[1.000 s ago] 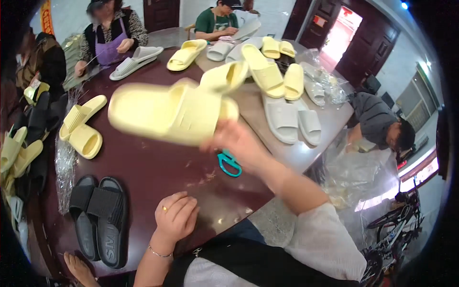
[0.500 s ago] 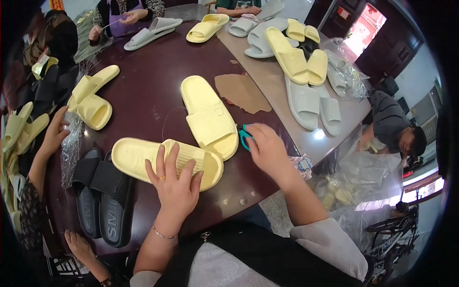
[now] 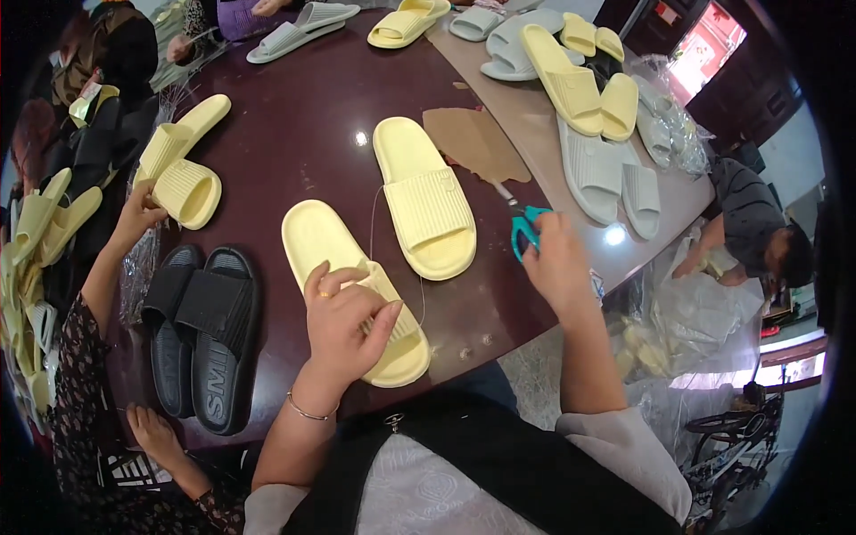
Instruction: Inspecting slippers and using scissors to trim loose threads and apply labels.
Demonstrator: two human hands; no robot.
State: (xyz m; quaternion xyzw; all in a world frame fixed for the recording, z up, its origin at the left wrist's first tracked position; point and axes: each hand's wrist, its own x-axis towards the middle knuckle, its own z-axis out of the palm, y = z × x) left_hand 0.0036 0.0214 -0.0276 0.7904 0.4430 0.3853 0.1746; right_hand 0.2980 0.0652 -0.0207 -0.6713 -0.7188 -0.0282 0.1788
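Observation:
In front of me on the dark red table lie two yellow slide slippers, a nearer one [image 3: 314, 234] and a farther one [image 3: 430, 209]. A thin clear thread [image 3: 373, 223] loops between them. My left hand [image 3: 346, 328] is over the nearer slipper's strap, its fingers loosely bent and apart; contact with the strap cannot be made out. To the right, my right hand [image 3: 562, 267] grips a pair of scissors [image 3: 526, 230] with teal handles, blades pointing away from me over the table.
A pair of black slides [image 3: 209, 339] stands left of me. Beyond it, a co-worker's hand [image 3: 143, 217] touches another yellow pair [image 3: 189, 183]. Brown cardboard [image 3: 477, 143] lies ahead. Grey slippers [image 3: 590, 169] and yellow ones crowd the right side; a person [image 3: 758, 214] handles plastic bags there.
The nearer slipper has turned from crosswise to lengthwise, apart from the farther one. My left hand has gone from spread flat to bent fingers. The scissors moved right with my right hand.

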